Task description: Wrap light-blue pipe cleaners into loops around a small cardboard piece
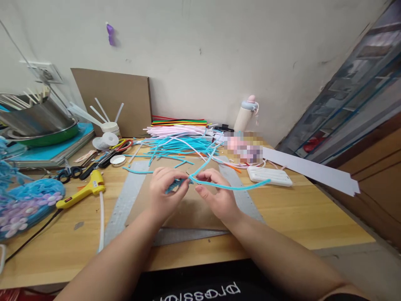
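My left hand (166, 188) is closed, pinching a small bunch of twisted blue pipe cleaner (177, 184) between thumb and fingertips. From that pinch two loose light-blue ends spread out: one pipe cleaner end (206, 161) rises away toward the back, the other (244, 188) reaches right, passing in front of my right hand (219, 194). The fingers of that hand are curled, with the thumb apart from them close to the pipe cleaner; no firm grip shows. Both hands are above a brown board (191, 213) on a grey cutting mat (117, 217).
Blue pipe cleaners (178, 145) and pink ones (178, 131) lie behind the hands. To the left are a yellow glue gun (84, 192), scissors (70, 172) and a flowered blue fuzzy piece (31, 205). A white box (269, 176) and bottle (244, 117) stand right.
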The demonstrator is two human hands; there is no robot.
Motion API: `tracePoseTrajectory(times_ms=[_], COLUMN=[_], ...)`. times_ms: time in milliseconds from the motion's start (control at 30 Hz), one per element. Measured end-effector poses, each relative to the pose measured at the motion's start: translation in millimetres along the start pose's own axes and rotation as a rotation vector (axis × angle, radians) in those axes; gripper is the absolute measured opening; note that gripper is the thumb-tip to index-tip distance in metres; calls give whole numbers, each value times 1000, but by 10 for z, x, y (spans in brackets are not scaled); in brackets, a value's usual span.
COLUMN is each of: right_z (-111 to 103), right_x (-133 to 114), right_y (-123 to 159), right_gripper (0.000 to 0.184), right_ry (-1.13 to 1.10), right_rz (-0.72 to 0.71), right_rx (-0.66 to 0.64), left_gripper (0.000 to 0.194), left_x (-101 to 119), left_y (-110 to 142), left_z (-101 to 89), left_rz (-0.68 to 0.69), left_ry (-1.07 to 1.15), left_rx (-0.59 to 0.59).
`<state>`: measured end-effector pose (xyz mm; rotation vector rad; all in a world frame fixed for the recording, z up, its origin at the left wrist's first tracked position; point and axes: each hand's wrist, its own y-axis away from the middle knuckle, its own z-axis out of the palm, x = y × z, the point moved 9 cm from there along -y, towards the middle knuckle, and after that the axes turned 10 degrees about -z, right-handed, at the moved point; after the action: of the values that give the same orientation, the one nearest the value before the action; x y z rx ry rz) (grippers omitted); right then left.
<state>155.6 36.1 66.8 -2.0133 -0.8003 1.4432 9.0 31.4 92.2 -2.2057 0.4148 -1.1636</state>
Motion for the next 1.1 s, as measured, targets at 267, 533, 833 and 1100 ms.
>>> tracePoseTrajectory(times_ms=[267, 533, 833, 1100], right_z=[213, 256, 199, 224], right_x=[360, 447, 435, 587], right_y=[167, 163, 86, 153], right_gripper=[8, 13, 11, 17], right_ry=[-584, -687, -495, -511], right_rz=[439, 535, 407, 491], right_rx=[117, 72, -46, 62], left_gripper=[10, 2, 19, 22], left_x=[227, 63, -487, -662], left_y=[84, 22, 196, 245], left_z=[48, 127, 555, 664], left_rz=[246, 2, -751, -927], left_ry=[-103, 45, 605, 802], left_rx=[-9, -113, -448, -404])
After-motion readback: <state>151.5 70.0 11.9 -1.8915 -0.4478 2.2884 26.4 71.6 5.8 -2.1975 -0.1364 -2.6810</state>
